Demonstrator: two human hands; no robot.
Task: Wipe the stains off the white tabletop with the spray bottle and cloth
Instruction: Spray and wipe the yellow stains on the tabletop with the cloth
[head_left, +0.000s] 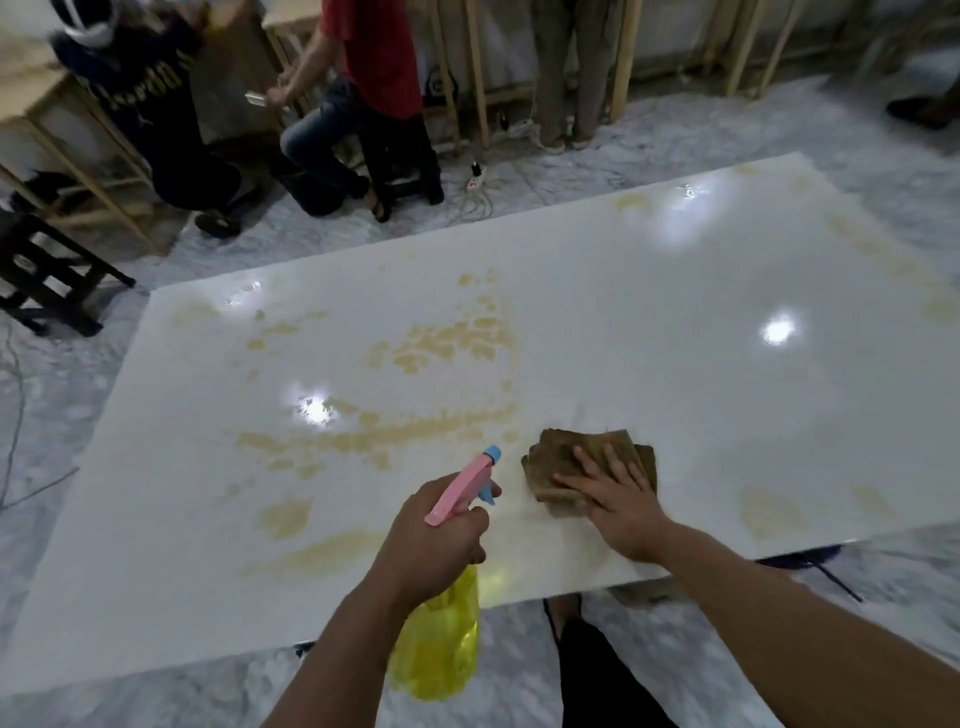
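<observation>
Across the middle of the frame spreads the white tabletop (649, 332), glossy with bright light reflections and marked by yellowish-brown stains (447, 343) that run from its centre down toward the lower left, with fainter patches along the right edge and the upper right corner. Beyond its far edge, in the upper left of the frame, people sit and stand among wooden frames on a marbled floor (67, 395), and one dark top there carries yellow lettering too blurred for me to read. Below the centre of the frame, my left hand (434, 540) is closed around the neck of the spray bottle (441, 639), its pink head and blue nozzle pointing up and away over the stained surface, its clear yellow body hanging below my fist past the near table edge; it looks to hold yellow liquid, though I cannot tell how full it is. Just right of that, my right hand (618, 506) lies flat with fingers spread, pressing on the folded brown cloth (566, 460), which rests on the tabletop near the near edge. My two hands are close but apart.
</observation>
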